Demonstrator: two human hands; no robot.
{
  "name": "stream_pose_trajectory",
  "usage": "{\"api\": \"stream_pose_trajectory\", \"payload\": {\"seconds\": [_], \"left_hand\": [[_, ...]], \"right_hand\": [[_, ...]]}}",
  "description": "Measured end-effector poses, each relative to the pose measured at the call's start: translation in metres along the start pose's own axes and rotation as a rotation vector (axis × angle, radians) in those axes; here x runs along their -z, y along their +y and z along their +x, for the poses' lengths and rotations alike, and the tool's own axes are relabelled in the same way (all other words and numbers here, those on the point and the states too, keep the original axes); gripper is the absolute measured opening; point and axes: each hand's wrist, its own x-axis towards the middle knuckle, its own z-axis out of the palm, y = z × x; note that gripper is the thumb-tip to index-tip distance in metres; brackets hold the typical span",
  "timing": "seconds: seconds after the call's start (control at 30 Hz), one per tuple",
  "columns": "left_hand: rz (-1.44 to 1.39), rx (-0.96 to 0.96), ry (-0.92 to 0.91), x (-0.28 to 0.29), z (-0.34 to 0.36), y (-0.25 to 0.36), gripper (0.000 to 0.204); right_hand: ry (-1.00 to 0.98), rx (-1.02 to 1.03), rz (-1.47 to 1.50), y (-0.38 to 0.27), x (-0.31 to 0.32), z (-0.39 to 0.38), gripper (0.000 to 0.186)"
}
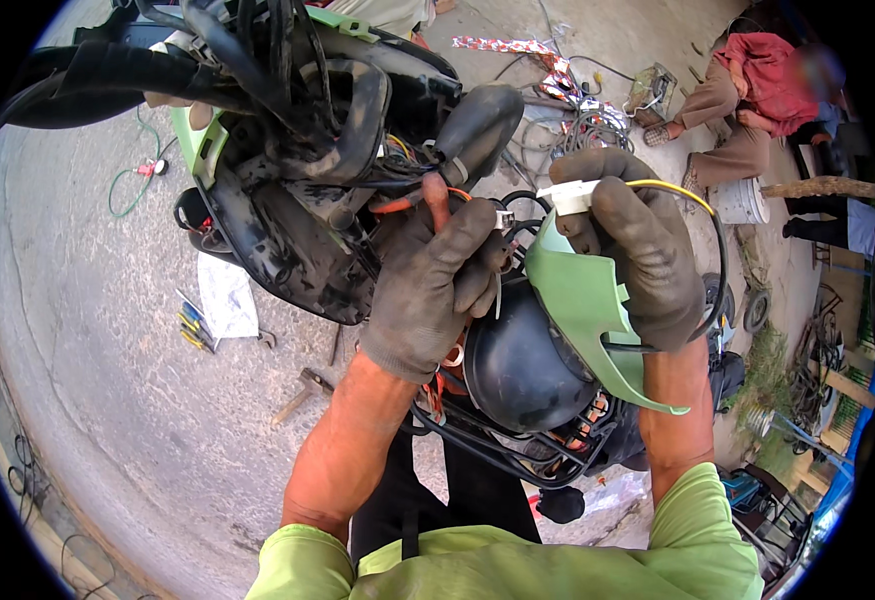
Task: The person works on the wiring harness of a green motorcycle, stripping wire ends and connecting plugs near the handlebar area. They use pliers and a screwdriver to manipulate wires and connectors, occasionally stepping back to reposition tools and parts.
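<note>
"Fingers?"
"Left hand (425,288) pinches a small connector (504,219); right hand (649,240) grips the white connector (569,197) near the green panel (579,288)."
"Best hold?"
"Its body, I'd say, not the yellow wire (675,187)."

Obstacle beside right hand (654,255): green panel (585,300)

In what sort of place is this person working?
Probably an outdoor repair yard: hand tools and a hammer lie on the rough ground, and a heap of cables lies farther off.
</note>
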Motion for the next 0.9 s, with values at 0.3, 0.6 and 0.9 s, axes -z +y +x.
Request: {"api": "stream_pose_trajectory", "payload": {"seconds": [0.3,0.6,0.9], "left_hand": [[-0.026,-0.033,0.051,-0.005,0.000,0.002,0.027],[-0.059,-0.032,0.104,-0.009,0.003,0.003,0.031],[0.065,-0.060,0.125,-0.010,0.002,0.003,0.038]], "right_hand": [[0.016,-0.042,-0.225,-0.015,-0.018,0.003,0.023],[0.036,-0.051,-0.332,-0.015,-0.021,0.008,0.022],[0.034,-0.033,-0.386,-0.012,-0.018,0.010,0.021]]}}
